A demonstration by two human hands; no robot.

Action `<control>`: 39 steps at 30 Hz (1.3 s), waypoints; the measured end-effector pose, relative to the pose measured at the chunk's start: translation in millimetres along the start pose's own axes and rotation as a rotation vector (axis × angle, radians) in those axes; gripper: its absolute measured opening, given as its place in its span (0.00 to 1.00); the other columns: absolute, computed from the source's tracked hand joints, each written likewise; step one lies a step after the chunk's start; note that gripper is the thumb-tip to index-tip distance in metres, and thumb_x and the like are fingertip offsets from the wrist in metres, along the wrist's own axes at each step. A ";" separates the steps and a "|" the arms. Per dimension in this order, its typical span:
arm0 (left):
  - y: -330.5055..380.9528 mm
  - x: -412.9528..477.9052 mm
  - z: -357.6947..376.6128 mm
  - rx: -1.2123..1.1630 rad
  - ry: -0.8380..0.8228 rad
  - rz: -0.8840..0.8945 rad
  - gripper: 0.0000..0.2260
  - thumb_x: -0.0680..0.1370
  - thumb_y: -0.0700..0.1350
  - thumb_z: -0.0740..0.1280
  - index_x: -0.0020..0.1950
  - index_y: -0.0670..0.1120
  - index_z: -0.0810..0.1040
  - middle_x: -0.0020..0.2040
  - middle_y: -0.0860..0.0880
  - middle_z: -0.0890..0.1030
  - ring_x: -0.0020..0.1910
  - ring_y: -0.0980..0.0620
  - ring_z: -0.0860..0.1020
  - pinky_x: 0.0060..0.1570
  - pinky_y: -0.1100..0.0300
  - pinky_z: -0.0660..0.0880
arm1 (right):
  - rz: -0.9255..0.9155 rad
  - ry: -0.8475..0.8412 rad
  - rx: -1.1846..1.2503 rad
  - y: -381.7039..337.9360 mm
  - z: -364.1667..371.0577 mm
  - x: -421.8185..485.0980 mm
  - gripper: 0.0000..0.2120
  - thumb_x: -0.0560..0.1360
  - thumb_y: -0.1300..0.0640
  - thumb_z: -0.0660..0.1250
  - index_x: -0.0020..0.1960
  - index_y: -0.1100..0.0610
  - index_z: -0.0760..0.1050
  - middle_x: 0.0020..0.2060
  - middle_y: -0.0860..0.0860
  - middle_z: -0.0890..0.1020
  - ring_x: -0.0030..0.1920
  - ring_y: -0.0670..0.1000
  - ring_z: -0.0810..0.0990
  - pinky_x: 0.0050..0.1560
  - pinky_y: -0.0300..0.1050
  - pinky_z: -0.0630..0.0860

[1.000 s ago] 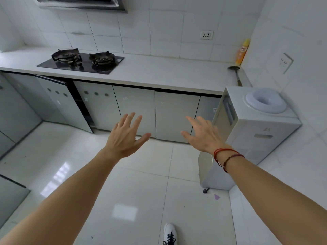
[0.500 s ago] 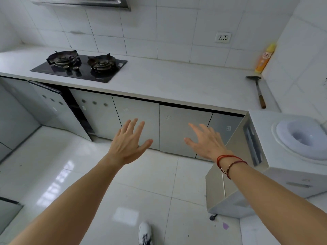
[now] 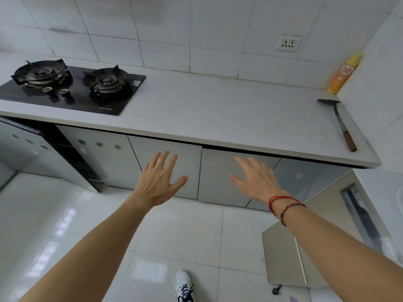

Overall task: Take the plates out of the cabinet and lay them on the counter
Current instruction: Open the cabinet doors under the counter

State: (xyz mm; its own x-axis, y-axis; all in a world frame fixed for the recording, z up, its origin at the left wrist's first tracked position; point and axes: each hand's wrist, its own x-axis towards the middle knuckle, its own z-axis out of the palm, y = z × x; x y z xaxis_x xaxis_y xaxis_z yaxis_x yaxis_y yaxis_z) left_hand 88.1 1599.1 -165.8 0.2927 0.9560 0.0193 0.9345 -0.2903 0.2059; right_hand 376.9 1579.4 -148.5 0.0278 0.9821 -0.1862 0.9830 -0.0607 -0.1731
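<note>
Both hands are out in front with nothing in them: the left hand (image 3: 159, 177) has its fingers spread and straight, and the right hand (image 3: 255, 182) is flat and open too. They are up in the air in front of the shut cabinet doors (image 3: 216, 188) under the table (image 3: 218, 110), not touching them yet. No plates can be seen anywhere, so they are most likely behind one of these shut doors (one door far to the left (image 3: 24, 144) stands open, but it only shows dark inside). The step now looks like opening a door. The doors have no knobs that show, so a good way is to slip fingertips into the dark gap along the top edge, just under the table's lip, and pull slowly. Bend the knees to get low and keep the feet back so the door can swing. Open it wide before reaching in, then look first. The table has lots of bare room between the stove (image 3: 72, 88) and the long tool with the wooden handle (image 3: 340, 123), which seems a good place to set plates down
</note>
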 end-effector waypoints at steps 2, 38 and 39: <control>-16.8 24.0 1.8 -0.014 -0.018 0.005 0.39 0.74 0.70 0.46 0.78 0.47 0.57 0.78 0.42 0.59 0.77 0.41 0.56 0.72 0.44 0.61 | 0.023 -0.021 0.004 -8.0 1.4 19.8 0.32 0.78 0.36 0.54 0.79 0.44 0.53 0.77 0.56 0.60 0.76 0.56 0.59 0.71 0.57 0.58; -1.5 243.4 126.7 -1.211 -0.223 -0.817 0.29 0.79 0.59 0.61 0.76 0.47 0.61 0.71 0.49 0.70 0.65 0.47 0.73 0.68 0.47 0.68 | 0.567 -0.242 1.146 5.6 97.3 239.7 0.26 0.77 0.44 0.63 0.72 0.53 0.67 0.60 0.52 0.78 0.59 0.54 0.79 0.64 0.55 0.75; -2.6 249.8 132.5 -1.279 -0.204 -0.873 0.27 0.79 0.58 0.61 0.75 0.46 0.63 0.69 0.48 0.72 0.63 0.47 0.74 0.68 0.46 0.70 | 0.608 -0.247 1.218 5.1 102.8 245.8 0.25 0.77 0.44 0.64 0.71 0.54 0.68 0.57 0.52 0.79 0.57 0.53 0.80 0.61 0.54 0.77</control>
State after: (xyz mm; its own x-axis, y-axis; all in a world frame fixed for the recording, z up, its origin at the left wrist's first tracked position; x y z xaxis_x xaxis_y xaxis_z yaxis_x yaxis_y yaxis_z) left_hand 185.7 1833.1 -291.1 -0.1082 0.7505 -0.6519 0.0679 0.6598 0.7484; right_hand 370.1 1802.2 -294.5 0.2325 0.6964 -0.6790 0.0480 -0.7055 -0.7071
